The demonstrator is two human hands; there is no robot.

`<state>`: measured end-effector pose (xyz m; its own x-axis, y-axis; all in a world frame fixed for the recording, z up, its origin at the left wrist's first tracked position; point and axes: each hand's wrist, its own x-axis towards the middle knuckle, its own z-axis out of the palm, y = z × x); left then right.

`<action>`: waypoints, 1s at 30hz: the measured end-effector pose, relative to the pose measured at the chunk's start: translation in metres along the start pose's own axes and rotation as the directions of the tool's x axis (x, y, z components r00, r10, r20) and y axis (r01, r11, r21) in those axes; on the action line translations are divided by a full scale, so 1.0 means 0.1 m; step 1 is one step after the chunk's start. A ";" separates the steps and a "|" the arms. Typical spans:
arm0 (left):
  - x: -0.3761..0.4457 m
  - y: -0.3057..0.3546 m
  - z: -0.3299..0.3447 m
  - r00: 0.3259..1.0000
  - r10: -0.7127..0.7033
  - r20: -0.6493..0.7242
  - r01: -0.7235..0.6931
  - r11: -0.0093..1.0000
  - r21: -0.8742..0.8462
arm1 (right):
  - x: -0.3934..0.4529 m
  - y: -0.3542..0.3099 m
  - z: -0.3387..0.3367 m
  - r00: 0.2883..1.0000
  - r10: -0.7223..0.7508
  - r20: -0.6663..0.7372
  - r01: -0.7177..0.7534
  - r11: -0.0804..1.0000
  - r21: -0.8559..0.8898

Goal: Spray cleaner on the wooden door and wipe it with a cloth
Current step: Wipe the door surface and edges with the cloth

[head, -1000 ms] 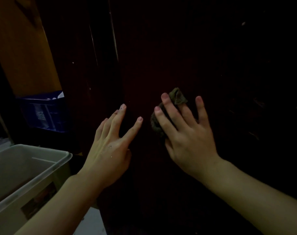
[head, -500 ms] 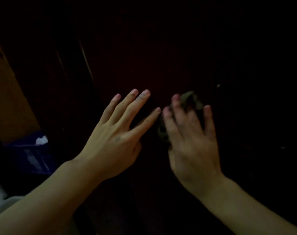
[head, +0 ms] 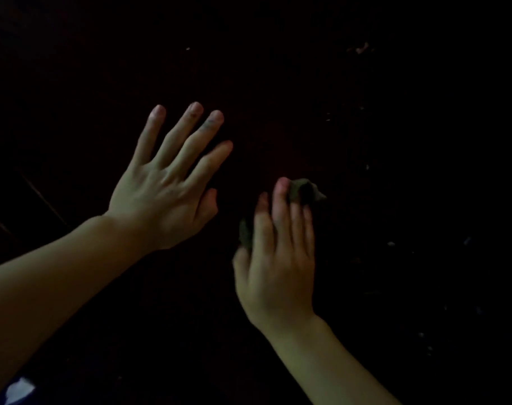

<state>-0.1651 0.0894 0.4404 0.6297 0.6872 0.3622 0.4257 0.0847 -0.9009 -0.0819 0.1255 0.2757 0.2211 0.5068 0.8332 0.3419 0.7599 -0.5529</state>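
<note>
Down in the bottom left corner there is a small pale blurred patch (head: 19,390), too smeared to identify. Moving in from the left, a bare forearm runs up to the left hand (head: 164,197), and that hand lies flat with its palm against the very dark brown wooden door (head: 278,83), its fingers (head: 187,135) straight and spread apart, the thumb tucked low on the inner side, holding nothing. The door fills almost the whole view and is so dim that its grain and panels barely show; a faint slanted edge line is just visible at the far left.

Just beside that hand, lower and to the right, the right hand (head: 278,267) presses a small crumpled olive-green cloth (head: 304,191) against the door. Its fingers (head: 281,211) lie close together and nearly straight over the cloth, flattening it to the wood, with a bunched tip of cloth poking out past the fingertips and another bit showing by the thumb side. The two hands are near each other but apart. Further right, a scatter of small pale specks (head: 390,244) dots the door's surface.
</note>
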 end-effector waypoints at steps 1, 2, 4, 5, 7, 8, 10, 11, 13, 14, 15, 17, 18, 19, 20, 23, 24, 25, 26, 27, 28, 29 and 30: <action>0.00 0.00 0.02 1.000 0.005 -0.017 -0.005 1.000 0.000 | 0.06 -0.07 0.04 1.000 -0.022 -0.002 0.023 1.000 0.020; -0.01 0.00 0.03 0.999 0.004 -0.033 -0.005 1.000 -0.004 | 0.13 -0.11 0.07 0.998 -0.056 -0.006 0.056 0.998 0.036; 0.01 0.00 0.05 0.998 -0.003 -0.061 0.002 1.000 -0.013 | 0.24 -0.13 0.13 0.994 -0.104 -0.031 0.105 0.993 0.053; 0.03 0.01 0.06 0.998 -0.007 -0.068 0.006 1.000 -0.015 | 0.25 -0.10 0.14 0.993 -0.105 -0.054 0.108 0.993 0.051; 0.08 0.03 0.06 0.998 -0.011 -0.067 0.010 1.000 -0.016 | 0.14 0.03 0.16 0.992 -0.045 -0.116 0.048 0.999 0.026; 0.11 0.04 0.05 0.998 -0.010 -0.061 0.009 1.000 -0.011 | 0.06 0.15 0.15 0.988 0.022 -0.150 -0.021 1.000 0.005; 0.17 0.06 0.04 0.999 0.003 -0.042 -0.002 1.000 0.004 | -0.10 0.36 0.12 0.953 0.213 -0.217 -0.226 0.973 -0.036; 0.21 0.08 0.04 0.999 0.006 -0.031 -0.006 1.000 0.011 | -0.14 0.40 0.12 0.922 0.300 -0.244 -0.320 0.946 -0.048; 0.30 0.15 0.04 1.000 0.006 -0.012 -0.006 1.000 0.028 | -0.08 0.32 0.14 0.897 0.356 -0.262 -0.379 0.925 -0.040; 0.35 0.19 0.05 1.000 0.008 -0.008 -0.008 0.999 0.032 | 0.01 0.24 0.17 0.911 0.319 -0.263 -0.337 0.941 -0.028; 0.41 0.24 0.06 1.000 0.012 -0.011 -0.012 1.000 0.029 | 0.12 0.14 0.19 0.929 0.259 -0.264 -0.272 0.962 -0.014; 0.50 0.29 0.09 1.000 0.008 -0.019 -0.008 1.000 0.010 | 0.32 0.02 0.21 0.946 0.165 -0.278 -0.168 0.986 0.013; 0.52 0.30 0.09 1.000 0.004 -0.019 -0.004 1.000 0.003 | 0.36 0.02 0.21 0.947 0.147 -0.286 -0.148 0.989 0.018; 0.52 0.30 0.09 1.000 0.000 -0.021 0.000 1.000 0.003 | 0.36 0.04 0.20 0.945 0.147 -0.293 -0.149 0.989 0.016; 0.52 0.29 0.09 1.000 -0.003 -0.027 0.003 1.000 0.008 | 0.29 0.11 0.19 0.939 0.166 -0.301 -0.171 0.985 0.009; 0.52 0.32 0.07 1.000 0.004 -0.027 -0.004 1.000 0.031 | -0.12 0.41 0.18 0.890 0.338 -0.307 -0.354 0.935 0.005; 0.52 0.33 0.06 1.000 0.008 -0.018 -0.007 0.999 0.037 | -0.28 0.52 0.19 0.856 0.420 -0.303 -0.436 0.900 0.015; 0.53 0.33 0.06 1.000 0.011 -0.009 -0.010 0.999 0.043 | -0.42 0.61 0.19 0.813 0.500 -0.298 -0.516 0.856 0.027; 0.53 0.34 0.06 1.000 0.013 0.002 -0.013 0.999 0.049 | -0.50 0.67 0.19 0.770 0.566 -0.296 -0.582 0.812 0.039; 0.54 0.35 0.06 1.000 0.017 0.011 -0.017 0.998 0.055 | -0.52 0.68 0.18 0.738 0.605 -0.297 -0.622 0.782 0.048; 0.55 0.36 0.06 1.000 0.023 0.018 -0.024 0.998 0.062 | -0.48 0.67 0.17 0.736 0.608 -0.298 -0.624 0.780 0.052; 0.55 0.38 0.06 0.999 0.032 0.022 -0.034 0.997 0.065 | -0.39 0.62 0.14 0.769 0.569 -0.293 -0.584 0.811 0.041; 0.56 0.39 0.05 0.999 0.044 0.025 -0.046 0.997 0.065 | -0.28 0.55 0.12 0.826 0.493 -0.274 -0.507 0.861 0.021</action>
<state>-0.1168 0.1348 0.4239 0.6317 0.7079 0.3160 0.3534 0.0998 -0.9301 -0.0803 0.1579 0.2214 0.6011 0.6819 0.4168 0.1628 0.4061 -0.8992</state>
